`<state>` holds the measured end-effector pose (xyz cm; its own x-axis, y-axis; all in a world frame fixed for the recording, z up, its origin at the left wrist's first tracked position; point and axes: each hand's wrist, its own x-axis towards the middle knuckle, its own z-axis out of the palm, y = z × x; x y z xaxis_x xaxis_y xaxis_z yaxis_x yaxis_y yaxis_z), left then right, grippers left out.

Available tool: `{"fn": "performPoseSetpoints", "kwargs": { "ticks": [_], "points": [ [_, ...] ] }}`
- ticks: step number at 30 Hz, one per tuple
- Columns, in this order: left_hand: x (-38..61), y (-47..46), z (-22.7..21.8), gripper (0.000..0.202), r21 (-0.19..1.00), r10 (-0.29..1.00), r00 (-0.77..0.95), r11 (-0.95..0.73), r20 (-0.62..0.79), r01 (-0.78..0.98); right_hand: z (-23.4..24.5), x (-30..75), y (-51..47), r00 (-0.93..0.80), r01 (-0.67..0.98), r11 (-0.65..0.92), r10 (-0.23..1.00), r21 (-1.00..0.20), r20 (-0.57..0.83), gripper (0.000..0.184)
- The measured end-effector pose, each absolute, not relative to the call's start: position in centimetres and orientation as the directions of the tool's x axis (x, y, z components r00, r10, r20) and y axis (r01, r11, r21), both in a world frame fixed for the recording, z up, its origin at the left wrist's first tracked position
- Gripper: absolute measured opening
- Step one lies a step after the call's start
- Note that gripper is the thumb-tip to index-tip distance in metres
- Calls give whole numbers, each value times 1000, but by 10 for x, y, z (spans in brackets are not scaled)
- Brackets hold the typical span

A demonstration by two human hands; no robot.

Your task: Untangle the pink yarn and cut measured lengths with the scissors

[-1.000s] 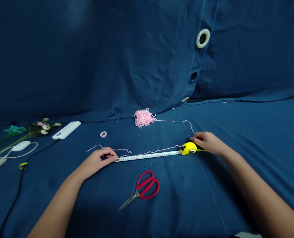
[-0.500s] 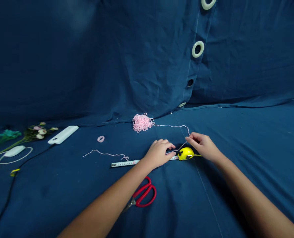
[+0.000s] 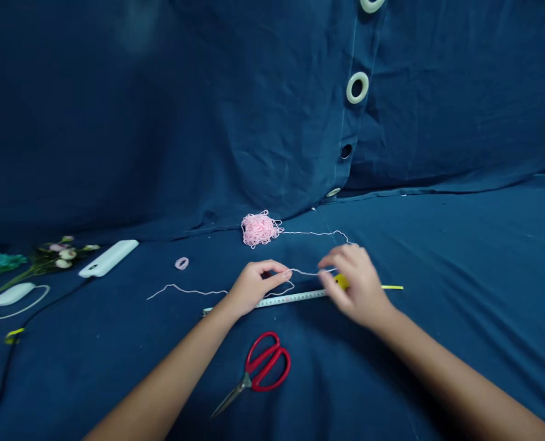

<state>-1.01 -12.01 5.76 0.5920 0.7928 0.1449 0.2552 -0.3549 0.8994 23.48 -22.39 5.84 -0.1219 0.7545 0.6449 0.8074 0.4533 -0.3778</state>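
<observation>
My left hand (image 3: 256, 286) and my right hand (image 3: 357, 285) hover just above a steel tape measure blade (image 3: 295, 299), pinching a thin strand of pink yarn (image 3: 306, 272) between them. The strand seems to run from the fingers of one hand to the other, with a small loop under my left hand. My right hand hides most of the yellow tape measure case (image 3: 341, 281). A tangled pink yarn bundle (image 3: 259, 229) lies beyond them, and a loose yarn end (image 3: 184, 291) trails left. Red-handled scissors (image 3: 267, 361) rest below the tape.
Everything lies on blue cloth (image 3: 438, 257), which rises into a blue curtain with white ringed eyelets (image 3: 357, 87). At left are a small pink yarn ring (image 3: 182, 263), a white phone-shaped case (image 3: 109, 258), artificial flowers (image 3: 56, 254), a white corded mouse (image 3: 12, 294) and a black cable (image 3: 5, 361).
My left hand has moved back left and lifted yarn off the tape. My right hand has shifted over the yellow case, now mostly hiding it. The view has drifted slightly.
</observation>
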Motion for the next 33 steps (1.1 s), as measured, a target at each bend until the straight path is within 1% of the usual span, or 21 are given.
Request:
{"fn": "performPoseSetpoints", "kwargs": {
  "ticks": [1, 2, 3, 4, 6, 9, 11, 13, 15, 18, 20, 21, 23, 25, 28, 30, 33],
  "points": [
    [-20, -123, 57, 27, 918, 807, 576, -316, 128, 238, 58, 215, -231, -305, 751, 566, 754, -340, 581, 22],
    [-30, -126, 56, 28, 933, 825, 553, -280, 114, 226, 57, 196, -237, -489, 676, 668, 723, -311, 488, 22],
    [-40, -129, 54, 29, 944, 846, 523, -246, 99, 218, 55, 178, -243, -605, 630, 717, 694, -298, 390, 22],
    [-49, -132, 52, 30, 954, 868, 489, -210, 83, 212, 53, 164, -246, -670, 605, 738, 674, -298, 311, 23],
    [-63, -136, 47, 32, 973, 906, 421, -134, 43, 189, 50, 146, -250, -726, 586, 753, 652, -299, 219, 26],
    [-76, -140, 41, 35, 991, 927, 374, -63, 15, 115, 51, 138, -249, -739, 581, 745, 652, -328, 172, 25],
    [-80, -140, 41, 35, 995, 931, 365, -64, 30, 83, 52, 139, -249, -746, 566, 733, 650, -377, 144, 20],
    [-82, -140, 42, 34, 994, 934, 355, -80, 49, 73, 51, 139, -249, -749, 536, 705, 651, -465, 124, 19],
    [-82, -139, 43, 34, 994, 937, 346, -84, 56, 68, 44, 138, -250, -734, 475, 638, 667, -606, 128, 26],
    [-81, -139, 44, 34, 996, 942, 332, -77, 55, 53, 30, 134, -249, -642, 313, 452, 749, -835, 164, 37],
    [-80, -140, 43, 34, 996, 945, 323, -71, 50, 53, 24, 132, -247, -546, 193, 310, 822, -931, 161, 43],
    [-79, -142, 43, 34, 996, 947, 319, -68, 47, 55, 23, 132, -246, -507, 141, 237, 851, -961, 136, 46],
    [-78, -144, 43, 33, 996, 949, 314, -63, 39, 67, 22, 133, -243, -454, 54, 84, 889, -995, 51, 48],
    [-76, -147, 44, 32, 995, 951, 308, -61, 35, 76, 23, 137, -240, -432, -6, -24, 902, -1000, -19, 47],
    [-75, -148, 43, 32, 995, 958, 284, -66, 41, 79, 24, 146, -238, -471, -36, -72, 881, -997, -47, 51],
    [-75, -147, 41, 32, 995, 963, 264, -74, 53, 70, 26, 150, -237, -513, -7, -111, 854, -994, -91, 56],
    [-75, -146, 38, 32, 995, 965, 251, -87, 72, 48, 32, 154, -240, -511, 44, -153, 846, -987, -154, 60]
  ]
}}
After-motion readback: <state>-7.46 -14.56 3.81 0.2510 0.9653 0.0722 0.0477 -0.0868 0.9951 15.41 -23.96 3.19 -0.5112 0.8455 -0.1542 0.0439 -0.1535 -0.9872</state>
